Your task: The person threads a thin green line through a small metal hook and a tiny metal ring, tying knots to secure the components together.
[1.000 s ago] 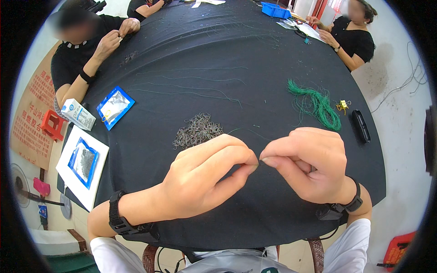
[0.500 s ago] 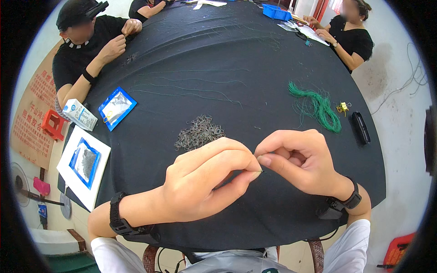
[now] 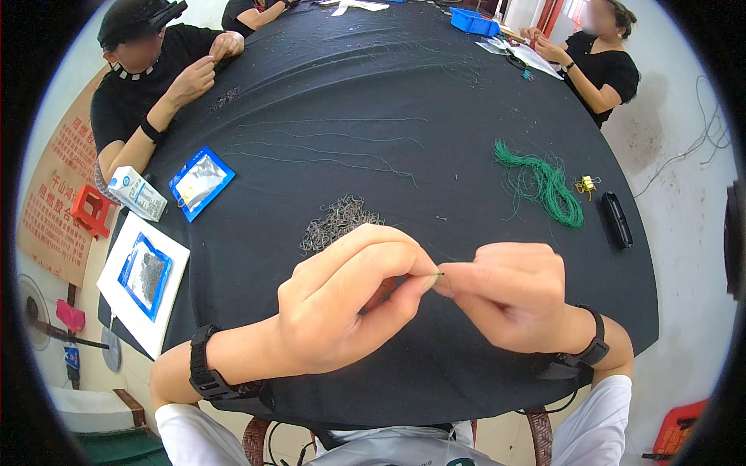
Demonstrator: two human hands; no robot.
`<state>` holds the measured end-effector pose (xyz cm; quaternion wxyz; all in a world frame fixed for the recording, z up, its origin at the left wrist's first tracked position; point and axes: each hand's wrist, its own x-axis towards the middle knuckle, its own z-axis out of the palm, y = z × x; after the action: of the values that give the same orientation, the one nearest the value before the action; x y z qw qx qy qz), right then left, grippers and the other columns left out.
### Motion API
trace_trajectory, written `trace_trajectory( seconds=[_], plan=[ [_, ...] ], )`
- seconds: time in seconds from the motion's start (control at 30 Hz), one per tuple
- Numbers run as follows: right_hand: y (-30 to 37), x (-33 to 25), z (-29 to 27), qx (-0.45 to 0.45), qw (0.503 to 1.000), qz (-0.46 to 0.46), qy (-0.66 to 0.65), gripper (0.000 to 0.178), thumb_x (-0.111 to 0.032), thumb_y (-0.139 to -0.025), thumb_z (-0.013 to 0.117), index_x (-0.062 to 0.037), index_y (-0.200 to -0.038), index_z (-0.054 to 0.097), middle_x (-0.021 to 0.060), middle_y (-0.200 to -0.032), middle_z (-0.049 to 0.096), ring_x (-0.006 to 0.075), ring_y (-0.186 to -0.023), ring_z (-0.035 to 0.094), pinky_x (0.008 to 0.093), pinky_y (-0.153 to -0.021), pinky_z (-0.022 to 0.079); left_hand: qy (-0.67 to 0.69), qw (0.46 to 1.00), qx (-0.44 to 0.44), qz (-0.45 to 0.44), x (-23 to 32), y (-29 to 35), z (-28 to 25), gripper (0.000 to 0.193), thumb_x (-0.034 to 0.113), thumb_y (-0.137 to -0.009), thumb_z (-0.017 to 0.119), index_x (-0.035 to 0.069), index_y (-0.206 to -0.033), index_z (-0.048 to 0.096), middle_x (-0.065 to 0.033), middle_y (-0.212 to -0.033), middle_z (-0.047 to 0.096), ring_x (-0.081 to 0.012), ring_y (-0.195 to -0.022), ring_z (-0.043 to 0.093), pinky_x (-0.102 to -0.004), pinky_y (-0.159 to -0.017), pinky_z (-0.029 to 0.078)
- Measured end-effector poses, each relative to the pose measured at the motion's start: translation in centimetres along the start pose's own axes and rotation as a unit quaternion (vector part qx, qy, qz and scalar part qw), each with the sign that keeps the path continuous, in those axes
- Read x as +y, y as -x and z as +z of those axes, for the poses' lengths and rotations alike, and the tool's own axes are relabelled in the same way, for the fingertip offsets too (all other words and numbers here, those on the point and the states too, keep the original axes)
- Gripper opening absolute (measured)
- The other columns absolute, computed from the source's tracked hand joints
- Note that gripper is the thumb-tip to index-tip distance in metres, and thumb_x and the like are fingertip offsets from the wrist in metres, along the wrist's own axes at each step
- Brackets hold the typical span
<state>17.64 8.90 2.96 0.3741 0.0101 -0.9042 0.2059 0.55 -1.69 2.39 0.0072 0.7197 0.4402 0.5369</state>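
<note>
My left hand (image 3: 353, 303) is closed in a pinch on a tiny dark piece, apparently a fish hook (image 3: 442, 273), mostly hidden by the fingertips. My right hand (image 3: 517, 291) pinches right beside it, the two sets of fingertips touching. A faint strand of green thread (image 3: 444, 255) shows just above the right fingers; its end in the pinch is hidden. Behind the left hand lies a tangled pile of small dark fish hooks (image 3: 334, 221). A loose green thread bundle (image 3: 548, 186) rests farther off to the right.
Single green threads (image 3: 334, 159) stretch across the black tablecloth (image 3: 373, 93). To the left are two blue packets (image 3: 200, 185), a white carton (image 3: 137, 194) and a white board (image 3: 172, 287). A yellow clip (image 3: 587, 184) and black case (image 3: 616, 220) sit right. Other people work around the far table.
My right hand has turned, its fingers folding in, and its fingertips now meet the left ones. The left fingertips have risen slightly, with the small dark piece still between them.
</note>
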Motion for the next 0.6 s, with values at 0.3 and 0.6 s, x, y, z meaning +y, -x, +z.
trace_trajectory(
  seconds=[0.3, 0.6],
  plan=[
    [0.18, -0.77, 0.05, -0.003, 0.99, -0.073, 0.117, 0.029, 0.0, -0.061, 0.069, 0.0011, -0.089, 0.064, 0.0007, -0.057, 0.045, 0.0118, -0.045, 0.044, 0.0263, -0.036, 0.035, -0.031, 0.999, 0.015, 0.014, 0.09, 0.32, 0.35, 0.014, -0.005, -0.076, 0.067, -0.001, -0.088, 0.061, -0.0088, -0.085, 0.062, -0.0049, -0.057, 0.049, -0.017, -0.047, 0.04],
    [0.47, -1.04, 0.08, -0.019, 0.981, -0.093, 0.17, 0.033, -0.005, -0.058, 0.066, 0.0013, -0.089, 0.065, 0.0, -0.06, 0.046, 0.0098, -0.049, 0.045, 0.0238, -0.038, 0.037, -0.073, 0.997, 0.02, 0.031, -0.26, 0.51, 0.84, 0.016, -0.008, -0.074, 0.068, -0.001, -0.088, 0.062, -0.0094, -0.086, 0.062, -0.0053, -0.056, 0.048, -0.0179, -0.046, 0.039]
  ],
)
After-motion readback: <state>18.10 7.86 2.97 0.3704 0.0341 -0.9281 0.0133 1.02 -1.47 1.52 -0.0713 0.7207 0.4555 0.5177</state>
